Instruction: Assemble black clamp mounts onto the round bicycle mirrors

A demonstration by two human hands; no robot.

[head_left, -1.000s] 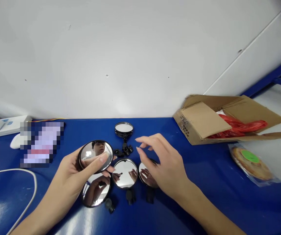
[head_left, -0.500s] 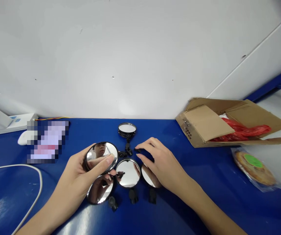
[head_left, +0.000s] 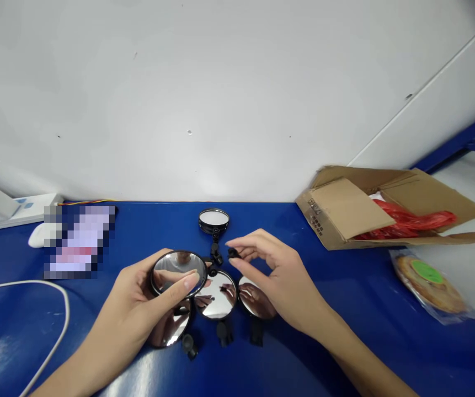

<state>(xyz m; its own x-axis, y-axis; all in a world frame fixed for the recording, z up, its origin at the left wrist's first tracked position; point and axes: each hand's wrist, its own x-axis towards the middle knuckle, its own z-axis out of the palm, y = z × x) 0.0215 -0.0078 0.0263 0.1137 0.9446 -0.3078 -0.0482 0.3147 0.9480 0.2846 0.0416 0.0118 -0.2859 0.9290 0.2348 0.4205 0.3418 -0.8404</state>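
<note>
A round black-rimmed mirror [head_left: 171,270] is held in my left hand [head_left: 146,292], the thumb lying across its glass. My right hand [head_left: 272,267] pinches a small black part [head_left: 234,253] between thumb and fingers, to the right of the held mirror. Below the hands, a middle mirror [head_left: 216,298], a right mirror [head_left: 254,298] and a left mirror [head_left: 171,328] lie face up, the last two partly covered by my hands. Black clamps [head_left: 190,346] sit at their near edges. Farther back stands another mirror [head_left: 213,219] with a black jointed stem.
An open cardboard box [head_left: 340,212] with red plastic is at the right, near a wrapped round pastry [head_left: 431,281]. On the left are a blurred phone [head_left: 82,240], a white mouse [head_left: 41,235], a power strip [head_left: 34,209] and a white cable [head_left: 67,309].
My right hand has lifted the small black part off the table. The mirror in my left hand has tilted and moved slightly right, showing its black fitting at the right edge.
</note>
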